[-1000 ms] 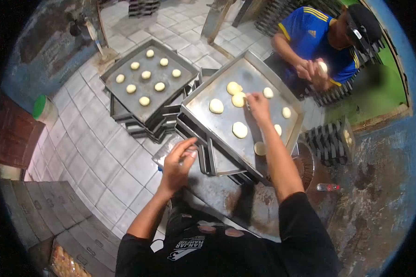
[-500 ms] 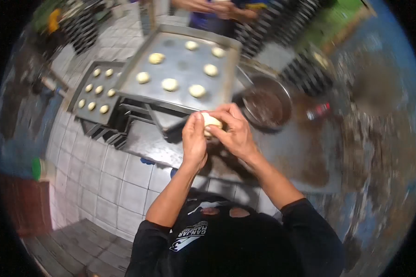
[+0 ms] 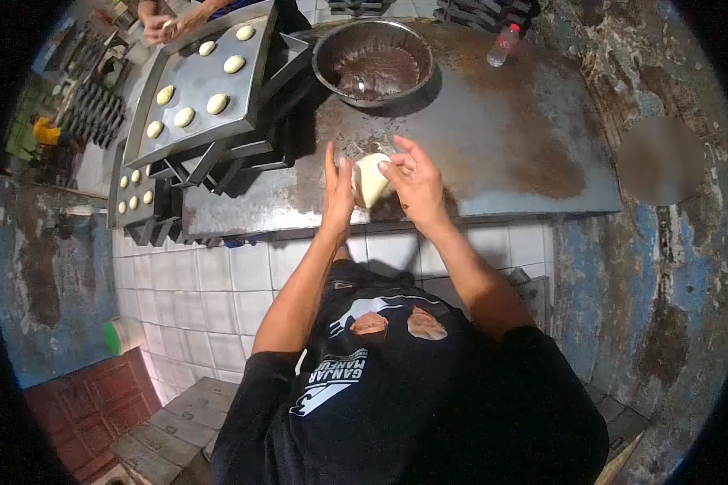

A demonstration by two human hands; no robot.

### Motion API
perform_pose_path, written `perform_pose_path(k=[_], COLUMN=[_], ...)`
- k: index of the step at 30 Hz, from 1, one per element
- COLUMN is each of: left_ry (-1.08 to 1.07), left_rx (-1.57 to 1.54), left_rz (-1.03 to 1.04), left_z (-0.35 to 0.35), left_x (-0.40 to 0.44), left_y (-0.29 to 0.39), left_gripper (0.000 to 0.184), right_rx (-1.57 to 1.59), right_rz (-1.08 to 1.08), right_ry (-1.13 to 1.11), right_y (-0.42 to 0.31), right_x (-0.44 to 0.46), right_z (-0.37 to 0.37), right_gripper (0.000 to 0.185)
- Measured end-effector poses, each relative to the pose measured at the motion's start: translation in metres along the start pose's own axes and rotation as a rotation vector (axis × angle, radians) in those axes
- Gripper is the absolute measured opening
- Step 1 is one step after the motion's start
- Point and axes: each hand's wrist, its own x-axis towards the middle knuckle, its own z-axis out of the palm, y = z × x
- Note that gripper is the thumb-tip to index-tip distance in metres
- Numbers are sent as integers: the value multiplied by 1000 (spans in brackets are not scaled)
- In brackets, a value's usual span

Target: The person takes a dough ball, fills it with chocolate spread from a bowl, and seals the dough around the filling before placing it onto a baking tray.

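Observation:
A flattened piece of pale dough (image 3: 371, 183) is held up between my two hands, above the near edge of the metal table. My left hand (image 3: 340, 194) supports its left side, fingers stretched upward and thumb alongside the dough. On the other side, my right hand (image 3: 419, 184) grips its edge with the thumb in front, while some fingers are raised and apart. Just beyond my hands stands a round metal bowl (image 3: 334, 82) of dark brown, glossy filling (image 3: 380, 71). To the left, a baking tray (image 3: 255, 77) carries several pale dough balls (image 3: 217, 103).
The tray rests on stacked dark metal trays (image 3: 279, 145). A lower tray (image 3: 115, 190) with more dough balls is at far left. A red-capped bottle (image 3: 501, 48) stands at the table's back right. Another person's hands (image 3: 178, 24) work beyond the tray.
The view has turned, so the tray and bowl now appear farther left. The dough, earlier bunched in my fingers, now looks wider and flatter, and my hands are farther apart.

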Motion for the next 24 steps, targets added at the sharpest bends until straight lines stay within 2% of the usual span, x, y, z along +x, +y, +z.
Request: perform_pose_path(k=[1, 2, 3, 4, 5, 6, 8, 9, 10, 11, 12, 13, 14, 15, 16, 17, 18, 20, 21, 22, 23, 24], left_ry=[40, -31, -182, -185, -292, -264, -225, -230, -235, -231, -237, -242, -270, -266, -220, -172, -174, -165, -152, -165, -192, -212], left_rx=[33, 235, 333, 285, 419, 313, 195, 20, -154, -158, -11, 133, 184, 178, 213, 247, 211, 236, 267, 310, 332, 343], left_rz=[-162, -272, -263, -265, -115, -329, -537, -551, -560, -564, -426, -287, -200, -209, -147, -86, -110, -104, -95, -112, -108, -90], left_z=[-3, -23, -43, -27, -48, -45, -34, -31, -28, -27, -26, -25, -21, -18, -17, -19, -27, -42, -47, -52, -54, -57], left_x=[-3, 0, 4, -19, -17, -20, -8, 0, 12, 26, 39, 54, 70, 83, 97, 112, 127, 156, 167, 180, 191, 204], left_y=[-15, -50, -102, -78, -124, -118, -100, -96, -92, -88, -83, -77, -63, -47, -32, -25, -26, -26, -23, -18, -16, -19], left_gripper=[46, 51, 47, 38, 39, 38, 37, 40, 43, 43, 52, 62, 87, 87, 92, 97, 100, 74, 61, 46, 45, 46], right_rx=[-192, -481, -766, -808, -834, -830, -587, -446, -607, -768, -772, -1092, -1406, -1410, -1353, -1318, -1285, -836, -704, -729, -750, -760], right_rz=[-75, 67, -17, -346, -669, -651, -303, 41, 58, 76, 82, -119, -332, -325, -54, 84, 225, 110, 88, -54, -200, -191], right_ry=[104, 50, -125, -226, -327, -334, -326, -295, -198, -98, -101, -96, -93, -102, -277, -368, -452, -443, -369, -291, -212, -218], right_y=[13, 34, 60, 80, 92, 90, 72, 95, 107, 119, 155, 202, 226, 226, 217, 206, 189, 114, 84, 69, 63, 66], right_x=[3, 2, 0, -5, -9, -4, 23, 52, 78, 98, 110, 120, 130, 135, 138, 143, 150, 176, 195, 221, 249, 277], right_z=[-7, -15, -18, -15, -12, -15, -18, -31, -45, -58, -73, -89, -97, -94, -82, -76, -67, -49, -45, -47, -51, -59], right_gripper=[32, 30, 28, 24, 21, 21, 16, 17, 17, 17, 17, 17, 18, 18, 16, 16, 15, 23, 21, 17, 14, 14])
